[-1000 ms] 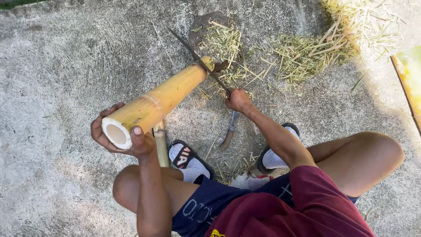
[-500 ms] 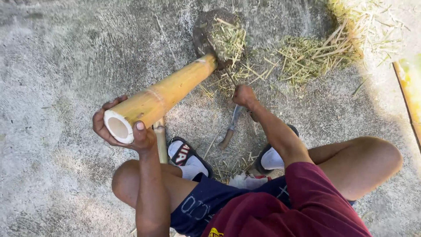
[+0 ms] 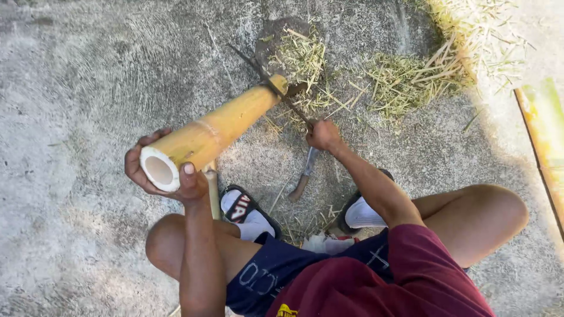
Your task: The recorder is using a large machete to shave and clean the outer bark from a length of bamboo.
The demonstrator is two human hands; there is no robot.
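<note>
Your left hand (image 3: pixel 167 176) gripping one bamboo pole (image 3: pixel 217 132) at its hollow end, your right hand (image 3: pixel 323 135) closed around one long blade (image 3: pixel 267 79) against the pole's far end, a second knife (image 3: pixel 305 173) lying below, two sandals (image 3: pixel 244 208).

maroon shirt (image 3: pixel 405 282), navy shorts (image 3: pixel 282 273), perhaps slide sandals (image 3: pixel 244 206)

Head camera — looking steeply down, close.

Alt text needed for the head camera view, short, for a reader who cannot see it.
A seated person's left hand grips the hollow cut end of a thick yellow bamboo pole while the right hand presses a long dark blade against its far end. Pale bamboo shavings litter the grey concrete ground, and a second knife lies between the sandalled feet.
</note>
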